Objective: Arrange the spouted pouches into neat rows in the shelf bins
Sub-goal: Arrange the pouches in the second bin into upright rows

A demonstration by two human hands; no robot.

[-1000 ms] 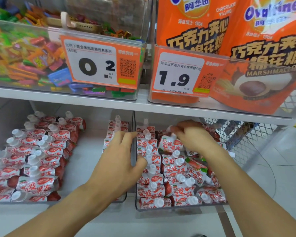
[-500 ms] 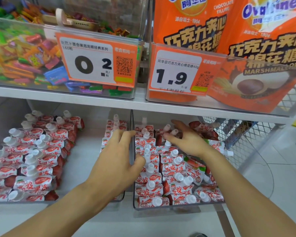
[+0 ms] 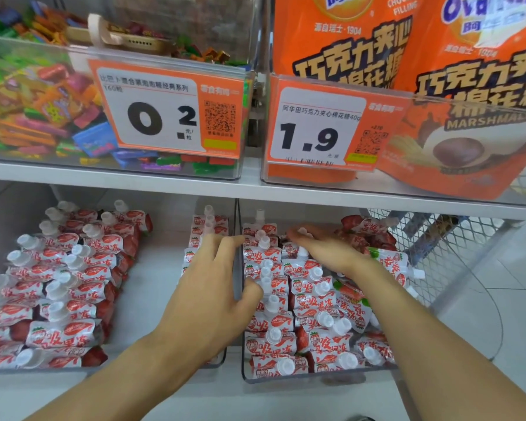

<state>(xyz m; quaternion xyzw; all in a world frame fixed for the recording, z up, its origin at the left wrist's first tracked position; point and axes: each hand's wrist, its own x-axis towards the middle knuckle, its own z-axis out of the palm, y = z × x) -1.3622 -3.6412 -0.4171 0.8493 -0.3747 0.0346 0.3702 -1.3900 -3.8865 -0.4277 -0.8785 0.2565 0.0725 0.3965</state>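
Observation:
Red-and-white spouted pouches with white caps fill the right clear bin in rough rows. More pouches lie in two rows at the left of the wide left bin, and a short stack sits at its right end. My left hand rests open over the divider between the bins, thumb touching the left row of pouches in the right bin. My right hand lies flat, fingers together, pressing on pouches at the back of the right bin. Neither hand holds a pouch.
The shelf above carries a clear bin of mixed candies with a 0.2 price tag and orange marshmallow bags with a 1.9 tag. A wire mesh basket stands right of the pouch bin. White floor tiles show at the right.
My right hand let go of the pouch it held raised at the back and has flattened down onto the pouches. My left hand stayed over the divider.

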